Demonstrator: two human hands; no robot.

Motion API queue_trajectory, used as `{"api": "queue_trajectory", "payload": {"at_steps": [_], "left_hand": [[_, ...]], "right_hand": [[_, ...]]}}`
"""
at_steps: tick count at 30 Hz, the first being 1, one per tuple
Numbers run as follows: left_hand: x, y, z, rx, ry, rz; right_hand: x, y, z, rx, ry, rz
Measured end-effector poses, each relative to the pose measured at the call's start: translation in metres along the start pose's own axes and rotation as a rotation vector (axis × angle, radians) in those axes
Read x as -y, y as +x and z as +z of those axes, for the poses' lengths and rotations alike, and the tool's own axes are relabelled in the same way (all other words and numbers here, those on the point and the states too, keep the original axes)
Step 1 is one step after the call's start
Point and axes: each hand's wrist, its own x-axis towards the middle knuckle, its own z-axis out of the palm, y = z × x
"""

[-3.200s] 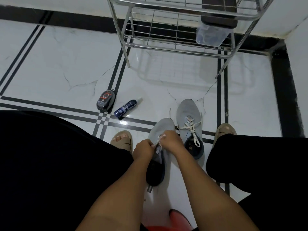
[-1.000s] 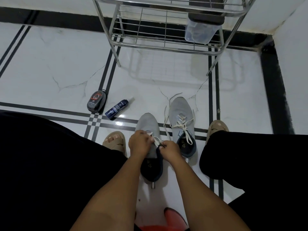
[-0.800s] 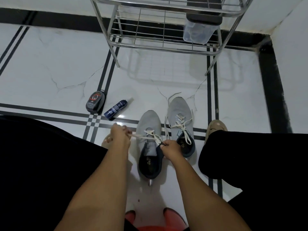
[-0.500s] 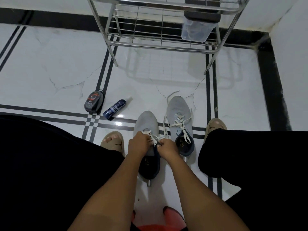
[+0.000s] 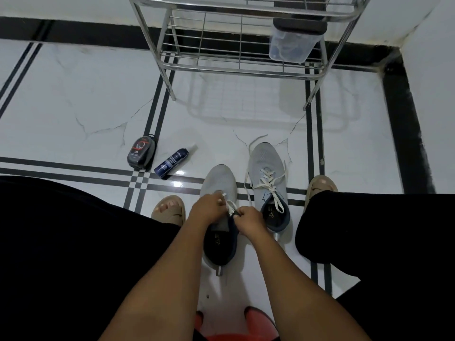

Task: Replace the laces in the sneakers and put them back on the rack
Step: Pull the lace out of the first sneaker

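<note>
- Head view: two grey sneakers on the floor, near sneaker [image 5: 218, 183] between the knees, far sneaker [image 5: 264, 166] just beside it (already laced).
- Two hands: left hand [image 5: 205, 210] pinches the white lace [image 5: 231, 205]; right hand [image 5: 248, 219] grips the sneaker's collar.
- One rack [image 5: 241, 38] stands beyond.
- Two containers: polish case [image 5: 141, 155], spray bottle [image 5: 171, 163].

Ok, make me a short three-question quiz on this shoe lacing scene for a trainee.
1. True or false: both hands work at the near sneaker.
2. Which sneaker is already laced? A) near sneaker B) far sneaker
3. Fill in: the spray bottle lies on the ____.

Key
1. True: left hand and right hand pinch its white lace.
2. B.
3. Floor, beside the polish case.
</note>
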Motion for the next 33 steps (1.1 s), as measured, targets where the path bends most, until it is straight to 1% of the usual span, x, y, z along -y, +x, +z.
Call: {"api": "queue_trajectory", "payload": {"at_steps": [2, 3, 4, 6, 8, 9, 10, 11, 12, 13, 14, 15, 17, 18, 19, 22, 23, 25, 28, 31, 33], "left_hand": [[0.009, -0.001, 0.017, -0.066, 0.086, -0.017], [0.013, -0.001, 0.021, -0.091, 0.03, -0.05], [0.013, -0.002, 0.023, -0.103, -0.073, -0.077], [0.013, -0.005, 0.022, -0.138, -0.396, -0.112], [0.008, -0.011, 0.006, -0.26, -0.97, -0.313], [0.007, -0.013, -0.005, -0.337, -1.256, -0.463], [0.008, -0.012, -0.015, -0.419, -1.415, -0.573], [0.006, -0.011, -0.026, -0.443, -1.362, -0.647], [0.006, -0.011, -0.034, -0.42, -1.148, -0.672], [0.009, -0.009, -0.038, -0.423, -0.847, -0.675], [0.012, -0.008, -0.038, -0.453, -0.612, -0.627], [0.014, -0.009, -0.034, -0.485, -0.49, -0.571], [0.015, -0.009, -0.016, -0.53, -0.353, -0.423], [0.014, -0.009, -0.006, -0.503, -0.288, -0.343], [0.013, -0.011, 0.003, -0.444, -0.236, -0.264], [0.008, -0.013, 0.019, -0.292, -0.159, -0.056], [0.008, -0.012, 0.02, -0.271, -0.117, -0.016], [0.01, -0.008, 0.021, -0.256, -0.03, 0.022], [0.012, -0.005, 0.018, -0.241, 0.088, 0.074], [0.006, -0.006, 0.021, -0.295, 0.28, 0.105], [0.003, -0.007, 0.024, -0.338, 0.364, 0.132]], "right_hand": [[-0.001, -0.001, 0.0, -0.01, -0.021, -0.001], [-0.001, -0.001, 0.0, -0.013, -0.042, -0.006], [-0.001, -0.001, 0.0, -0.019, -0.051, -0.009], [0.0, 0.0, -0.002, -0.035, -0.044, -0.017], [-0.001, 0.001, -0.005, -0.03, -0.054, -0.01], [-0.001, 0.001, -0.006, -0.022, -0.064, -0.001], [-0.002, 0.0, -0.007, -0.004, -0.062, 0.013], [-0.003, 0.001, -0.007, 0.029, -0.048, 0.024], [-0.002, 0.0, -0.008, 0.076, -0.019, 0.036], [0.0, 0.001, -0.009, 0.123, 0.015, 0.049], [0.004, 0.002, -0.011, 0.149, 0.045, 0.054], [0.008, 0.004, -0.013, 0.145, 0.08, 0.048], [0.017, 0.009, -0.018, 0.035, 0.136, 0.013], [0.021, 0.011, -0.021, -0.012, 0.121, -0.005], [0.024, 0.013, -0.022, -0.017, 0.076, -0.021], [0.026, 0.013, -0.016, 0.104, -0.155, -0.027], [0.024, 0.012, -0.01, 0.12, -0.222, -0.036], [0.015, 0.007, 0.001, 0.077, -0.259, -0.054], [0.004, 0.004, 0.008, -0.021, -0.093, -0.017], [-0.003, 0.01, 0.008, -0.026, 0.089, 0.07], [-0.004, 0.011, 0.007, -0.01, 0.109, 0.081]]}}
